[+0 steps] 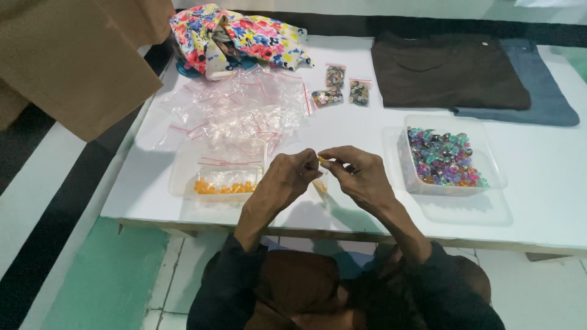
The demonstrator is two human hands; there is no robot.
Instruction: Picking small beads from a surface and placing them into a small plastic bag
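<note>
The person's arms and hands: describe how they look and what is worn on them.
Both hands, left hand and right hand, are bare, with no gloves, rings or watch visible. The forearms are uncovered; dark sleeves are pushed up to around the elbows.

The small orange thing pinched between the left hand and right hand is mostly hidden by fingers and too tiny to tell.

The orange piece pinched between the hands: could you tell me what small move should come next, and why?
Probably lower it into the left tub. Both the left hand and right hand pinch the orange piece above the table, and that tub already holds similar orange beads.
</note>
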